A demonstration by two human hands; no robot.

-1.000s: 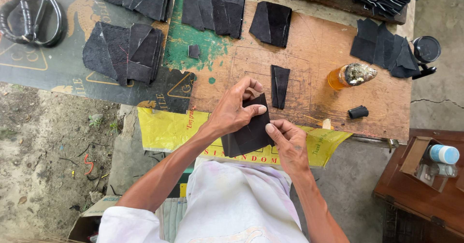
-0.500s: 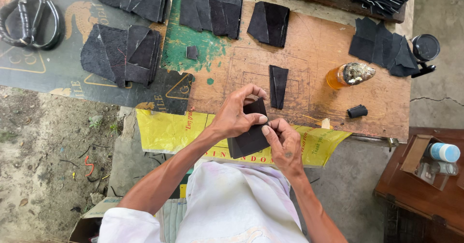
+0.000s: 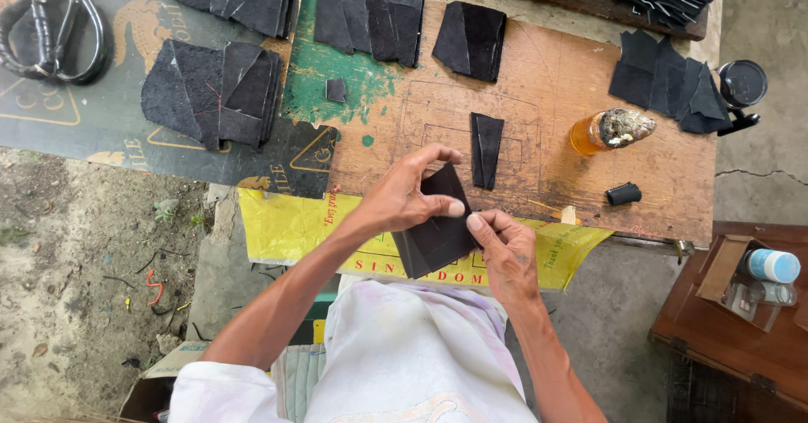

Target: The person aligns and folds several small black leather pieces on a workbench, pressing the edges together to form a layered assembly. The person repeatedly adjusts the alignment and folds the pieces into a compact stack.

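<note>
Both hands meet at centre frame, over the near edge of the table. The left hand curls in, thumb and fingers pinched tight on the dark leather piece. The right hand clamps its right edge, thumb on top, forearm angling down-right.

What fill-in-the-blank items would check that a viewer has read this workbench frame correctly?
1. Both hands, the left hand and the right hand, hold one ____ leather piece.
2. The large scissors lie at the bench's far ____ corner.
3. The small bottle on the wooden board holds an ____ liquid.
4. A single narrow leather strip lies on the board just ____ the hands.

Missing words: black; left; orange; beyond
</note>
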